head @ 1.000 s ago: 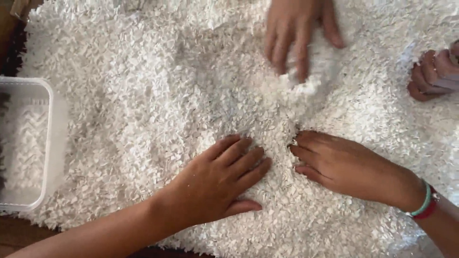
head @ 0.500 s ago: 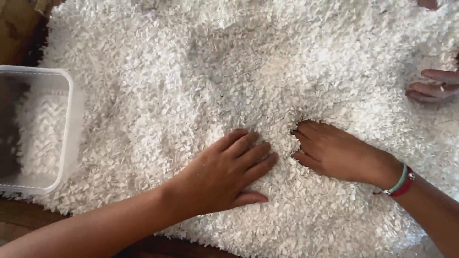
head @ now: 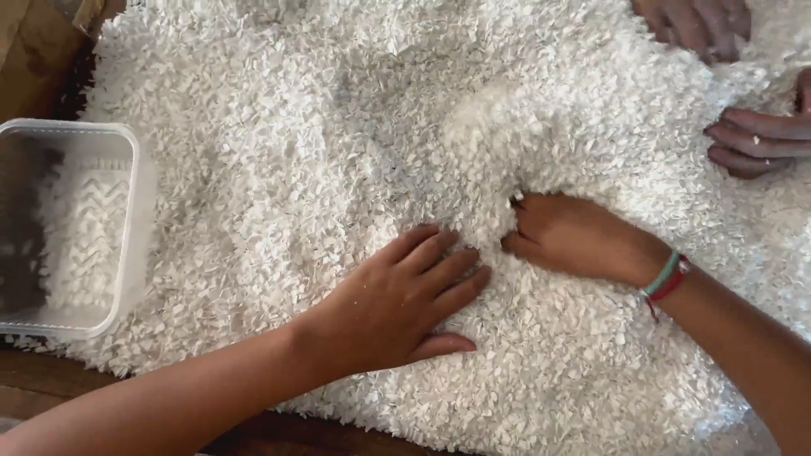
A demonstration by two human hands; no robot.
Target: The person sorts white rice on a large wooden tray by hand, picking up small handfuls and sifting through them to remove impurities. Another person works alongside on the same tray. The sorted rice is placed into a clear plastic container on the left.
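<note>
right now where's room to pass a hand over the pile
Free: the wide stretch of white flakes between the clear plastic tub and both hands. Crowded: centre, where left hand and right hand meet, and top right by another person's hands.

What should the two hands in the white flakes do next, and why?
Probably draw together and scoop. The left hand lies flat on the white flakes, and the right hand has its fingers curled into a raised heap beside it, so a mound sits between them. The clear plastic tub at the left edge is open and holds only a few flakes.
</note>
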